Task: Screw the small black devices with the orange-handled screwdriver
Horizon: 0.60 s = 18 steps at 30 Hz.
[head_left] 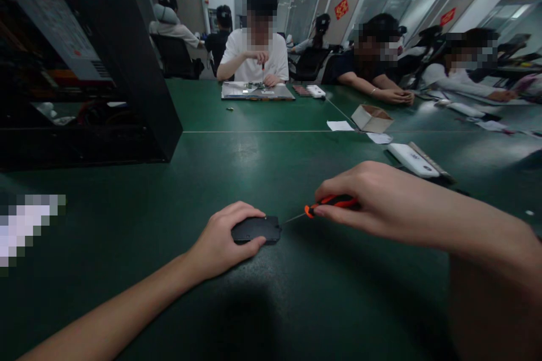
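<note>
My left hand (226, 237) grips a small flat black device (257, 229) that lies on the green table (262, 163), thumb and fingers closed round its left end. My right hand (364, 197) is closed on an orange-and-black screwdriver (330, 203). Its thin shaft points left, with the tip at the right edge of the black device.
A large black case (84, 62) stands at the left. A white device (412, 159), paper slips (340, 125) and a small cardboard box (371, 118) lie at the right. Across the table, people work at a grey laptop (257, 91) and other items.
</note>
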Each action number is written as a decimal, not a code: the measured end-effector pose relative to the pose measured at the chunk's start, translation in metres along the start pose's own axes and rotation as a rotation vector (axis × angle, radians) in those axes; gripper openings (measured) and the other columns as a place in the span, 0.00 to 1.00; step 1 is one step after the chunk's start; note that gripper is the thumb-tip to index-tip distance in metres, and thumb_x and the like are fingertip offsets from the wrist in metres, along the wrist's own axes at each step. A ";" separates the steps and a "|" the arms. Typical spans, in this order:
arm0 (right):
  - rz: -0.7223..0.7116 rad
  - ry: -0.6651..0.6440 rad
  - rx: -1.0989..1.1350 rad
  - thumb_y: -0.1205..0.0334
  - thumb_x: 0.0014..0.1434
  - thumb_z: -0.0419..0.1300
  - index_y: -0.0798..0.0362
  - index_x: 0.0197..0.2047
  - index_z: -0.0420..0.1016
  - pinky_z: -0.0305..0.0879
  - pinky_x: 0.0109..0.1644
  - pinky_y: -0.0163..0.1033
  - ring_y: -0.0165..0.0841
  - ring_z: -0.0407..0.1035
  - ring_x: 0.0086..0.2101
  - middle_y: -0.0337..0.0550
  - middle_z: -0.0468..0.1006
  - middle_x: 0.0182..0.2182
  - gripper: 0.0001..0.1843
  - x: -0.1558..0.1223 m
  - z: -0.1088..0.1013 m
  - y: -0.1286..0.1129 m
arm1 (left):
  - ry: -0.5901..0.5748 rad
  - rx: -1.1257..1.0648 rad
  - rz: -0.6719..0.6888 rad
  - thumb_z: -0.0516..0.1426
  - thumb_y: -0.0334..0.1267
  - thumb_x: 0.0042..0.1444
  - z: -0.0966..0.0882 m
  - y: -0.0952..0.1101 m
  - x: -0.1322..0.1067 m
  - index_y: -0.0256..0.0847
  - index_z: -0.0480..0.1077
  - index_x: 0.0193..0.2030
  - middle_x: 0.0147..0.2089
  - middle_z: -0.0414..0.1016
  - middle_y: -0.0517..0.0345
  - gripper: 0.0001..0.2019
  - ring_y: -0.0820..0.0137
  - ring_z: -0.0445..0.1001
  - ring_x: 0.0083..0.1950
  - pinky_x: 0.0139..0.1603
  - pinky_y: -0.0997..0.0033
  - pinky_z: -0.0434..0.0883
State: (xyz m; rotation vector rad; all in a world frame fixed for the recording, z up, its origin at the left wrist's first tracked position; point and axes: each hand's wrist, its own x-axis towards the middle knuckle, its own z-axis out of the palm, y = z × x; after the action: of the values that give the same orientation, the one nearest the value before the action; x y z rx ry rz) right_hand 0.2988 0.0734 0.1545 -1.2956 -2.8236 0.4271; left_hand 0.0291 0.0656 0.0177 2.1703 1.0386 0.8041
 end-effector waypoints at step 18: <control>-0.011 0.005 0.055 0.60 0.67 0.54 0.46 0.47 0.83 0.66 0.34 0.36 0.32 0.78 0.31 0.42 0.85 0.37 0.16 -0.017 -0.009 0.006 | 0.022 -0.014 -0.064 0.64 0.36 0.56 0.002 0.004 -0.002 0.44 0.76 0.51 0.51 0.79 0.53 0.15 0.61 0.77 0.51 0.55 0.60 0.72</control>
State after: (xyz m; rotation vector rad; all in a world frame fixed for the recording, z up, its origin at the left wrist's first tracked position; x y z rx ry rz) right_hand 0.3156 0.0662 0.1639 -1.2690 -2.7917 0.4968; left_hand 0.0317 0.0611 0.0186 2.1096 1.1045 0.8057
